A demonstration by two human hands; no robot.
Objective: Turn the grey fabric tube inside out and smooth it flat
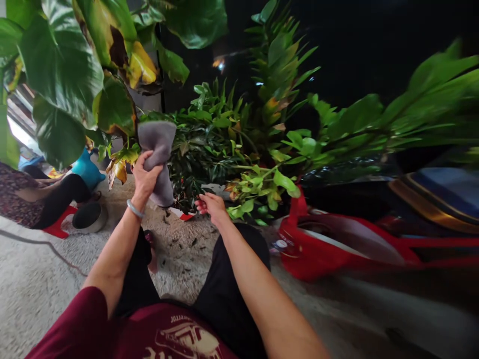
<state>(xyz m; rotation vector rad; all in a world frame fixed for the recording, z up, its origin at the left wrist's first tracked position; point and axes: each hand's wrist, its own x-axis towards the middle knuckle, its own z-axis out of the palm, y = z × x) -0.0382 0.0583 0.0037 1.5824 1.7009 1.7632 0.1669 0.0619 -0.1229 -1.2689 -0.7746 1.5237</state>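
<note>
My left hand (144, 178) grips a folded grey cloth (159, 144), its thumb pressed on the front. The cloth stands upright beside a dark-leaved potted plant (190, 169). At the lower edge of that plant is my right hand (212, 206), its fingers closed in a pinch on what looks like a thin dark leaf (204, 191); the exact hold is small and partly hidden. Part of a red and white pot (183, 214) shows under the leaves. Yellow-green leaves (258, 187) hang just right of my right hand.
Large green leaves (62, 65), some browned, overhang the left. A red plastic chair-like item (307, 254) stands at the right. To the left are a seated person's leg (56, 204), a grey pot (90, 218), a red stool (62, 224) and a cable (48, 244) on the concrete floor (30, 279).
</note>
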